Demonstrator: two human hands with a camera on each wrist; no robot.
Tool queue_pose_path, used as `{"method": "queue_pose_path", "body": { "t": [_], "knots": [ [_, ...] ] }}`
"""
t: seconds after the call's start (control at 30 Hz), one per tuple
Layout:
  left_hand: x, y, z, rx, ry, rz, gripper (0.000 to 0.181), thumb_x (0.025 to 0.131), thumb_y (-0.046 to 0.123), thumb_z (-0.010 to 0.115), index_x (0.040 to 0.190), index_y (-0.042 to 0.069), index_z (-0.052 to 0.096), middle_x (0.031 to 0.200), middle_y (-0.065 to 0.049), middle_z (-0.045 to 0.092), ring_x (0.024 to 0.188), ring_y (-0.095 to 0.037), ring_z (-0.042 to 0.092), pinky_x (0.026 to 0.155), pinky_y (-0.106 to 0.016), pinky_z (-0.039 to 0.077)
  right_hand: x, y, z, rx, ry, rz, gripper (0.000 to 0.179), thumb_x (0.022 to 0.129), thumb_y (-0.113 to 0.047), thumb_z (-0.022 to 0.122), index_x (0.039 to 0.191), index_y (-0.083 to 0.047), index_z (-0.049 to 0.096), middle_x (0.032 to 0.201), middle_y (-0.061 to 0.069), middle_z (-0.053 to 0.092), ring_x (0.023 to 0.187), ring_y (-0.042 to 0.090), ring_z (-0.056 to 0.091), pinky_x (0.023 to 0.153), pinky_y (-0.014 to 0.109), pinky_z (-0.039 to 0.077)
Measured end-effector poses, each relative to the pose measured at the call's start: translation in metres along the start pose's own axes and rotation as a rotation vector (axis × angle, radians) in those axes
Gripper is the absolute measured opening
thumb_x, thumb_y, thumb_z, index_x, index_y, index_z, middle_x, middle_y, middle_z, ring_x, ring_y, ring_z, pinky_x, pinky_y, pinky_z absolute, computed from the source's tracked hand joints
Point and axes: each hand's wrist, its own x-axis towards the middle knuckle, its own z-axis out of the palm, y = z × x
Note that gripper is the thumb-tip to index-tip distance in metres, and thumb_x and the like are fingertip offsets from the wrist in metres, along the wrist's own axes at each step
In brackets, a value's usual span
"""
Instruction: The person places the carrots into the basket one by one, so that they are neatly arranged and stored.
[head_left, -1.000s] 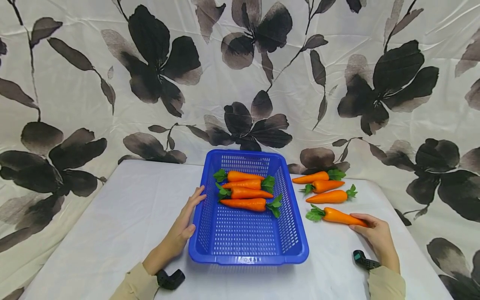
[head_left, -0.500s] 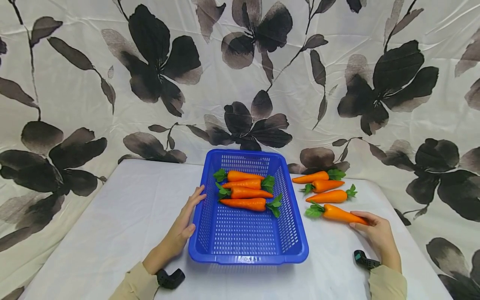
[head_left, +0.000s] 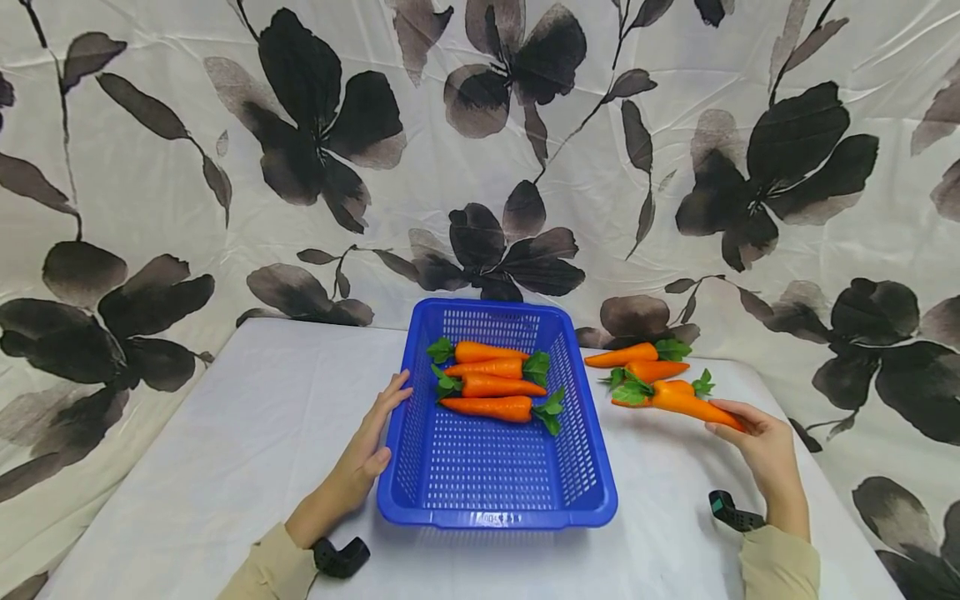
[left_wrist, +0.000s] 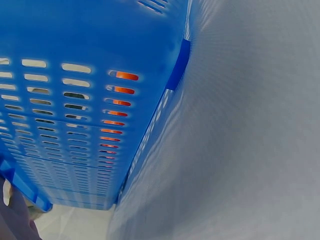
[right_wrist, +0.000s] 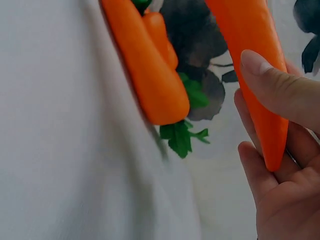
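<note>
My right hand (head_left: 768, 446) grips a carrot (head_left: 693, 406) by its narrow tip, with the leafy end pointing left. In the right wrist view the thumb (right_wrist: 280, 90) lies across this carrot (right_wrist: 260, 65), raised off the cloth. Beneath and behind it on the table lie several other carrots (head_left: 622, 356), one partly hidden by the held one. In the middle stands a blue plastic basket (head_left: 495, 521) with several carrots (head_left: 487, 408) laid in a column inside. Against the basket's left rim rests my left hand (head_left: 356, 454), its fingers straight; the left wrist view shows the slotted basket wall (left_wrist: 100, 35).
White cloth (head_left: 225, 450) covers the table. A floral-patterned sheet (head_left: 480, 150) hangs right behind the table's back edge. A black wrist camera (head_left: 341, 558) is strapped at each wrist.
My right hand has lifted the carrot off the table and moved it up and slightly right, over the neighbouring carrot. My left hand has stayed at the basket.
</note>
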Motion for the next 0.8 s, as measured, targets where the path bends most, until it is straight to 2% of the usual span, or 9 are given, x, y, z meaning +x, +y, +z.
{"method": "queue_pose_path", "body": {
  "t": [0.07,0.1,0.17,0.33,0.53,0.7,0.8],
  "knots": [
    [0.0,0.0,0.0,0.001,0.001,0.001,0.065,0.1,0.048,0.034,0.155,0.014,0.03,0.166,-0.005,0.015,0.152,-0.034,0.006,0.107,-0.077,0.0,0.021,0.036,-0.013,-0.03,-0.058,0.074,0.039,0.084,-0.006,0.078,0.122,0.0,0.069,0.101,-0.018,0.066,0.091,0.001,0.061,0.079,0.011,0.051],
    [0.0,0.0,0.0,0.002,0.002,0.001,0.065,0.1,0.048,0.034,0.155,0.014,0.03,0.166,-0.005,0.015,0.152,-0.033,0.006,0.107,-0.077,0.0,0.027,0.046,-0.016,-0.008,-0.071,0.082,0.046,0.084,-0.008,0.08,0.126,0.003,0.065,0.104,-0.016,0.066,0.093,0.001,0.062,0.079,0.012,0.052],
    [-0.001,0.0,0.0,0.002,0.002,0.003,0.065,0.1,0.048,0.034,0.155,0.013,0.03,0.166,-0.006,0.015,0.152,-0.032,0.006,0.107,-0.077,0.0,0.034,0.053,-0.013,0.015,-0.042,0.083,0.05,0.082,-0.01,0.081,0.127,0.003,0.064,0.105,-0.016,0.066,0.094,0.002,0.062,0.078,0.011,0.051],
    [-0.001,0.0,0.0,0.0,0.004,0.004,0.065,0.1,0.047,0.035,0.155,0.013,0.03,0.166,-0.006,0.015,0.152,-0.033,0.006,0.107,-0.077,0.0,0.033,0.033,0.0,0.106,0.008,0.065,0.044,0.082,-0.004,0.08,0.124,0.001,0.067,0.103,-0.016,0.067,0.094,0.003,0.062,0.078,0.009,0.05],
    [-0.002,0.0,0.0,-0.005,0.005,-0.006,0.065,0.1,0.048,0.035,0.155,0.015,0.03,0.166,-0.005,0.015,0.151,-0.038,0.007,0.107,-0.076,0.0,0.028,0.008,0.017,0.2,0.02,0.01,0.042,0.082,0.001,0.078,0.122,0.006,0.066,0.105,-0.01,0.068,0.096,0.006,0.063,0.081,0.011,0.05],
    [-0.002,-0.001,0.0,-0.005,0.001,-0.007,0.065,0.1,0.047,0.036,0.155,0.015,0.03,0.166,-0.004,0.015,0.152,-0.034,0.006,0.108,-0.076,0.0,0.025,-0.011,0.031,0.215,0.015,-0.042,0.041,0.082,0.007,0.076,0.121,0.009,0.066,0.105,-0.007,0.069,0.096,0.008,0.064,0.081,0.013,0.052],
    [-0.002,-0.001,0.0,-0.008,-0.002,-0.008,0.064,0.1,0.047,0.036,0.155,0.015,0.029,0.166,-0.004,0.014,0.152,-0.03,0.005,0.108,-0.076,0.0,0.022,-0.022,0.041,0.179,0.014,-0.055,0.04,0.082,0.007,0.076,0.121,0.009,0.066,0.105,-0.007,0.068,0.096,0.008,0.065,0.08,0.014,0.053]
  ]
}}
